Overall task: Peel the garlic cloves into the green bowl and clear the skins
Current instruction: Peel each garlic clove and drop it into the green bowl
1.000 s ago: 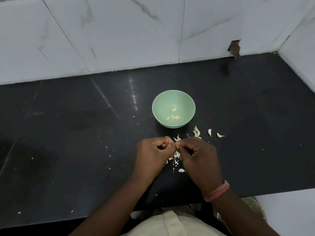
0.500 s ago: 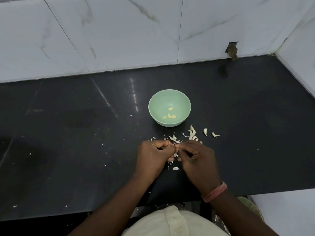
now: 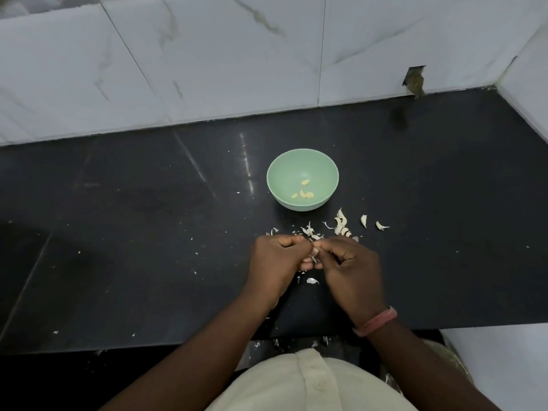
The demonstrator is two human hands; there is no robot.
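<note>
Left hand [image 3: 277, 262] and right hand [image 3: 347, 264] meet fingertip to fingertip above the black desk [image 3: 118, 232], both grips curled and pinching one small garlic clove [image 3: 315, 256], mostly hidden. Green bowl [image 3: 302, 161] beyond holds peeled cloves [image 3: 304, 193]. Loose skins [image 3: 341, 225] lie between bowl and hands.

Both forearms reach forward. The left hand [image 3: 277, 262] and right hand [image 3: 351, 269] meet fingertip to fingertip, fingers curled, pinching something small between them; a band circles the right wrist.
</note>
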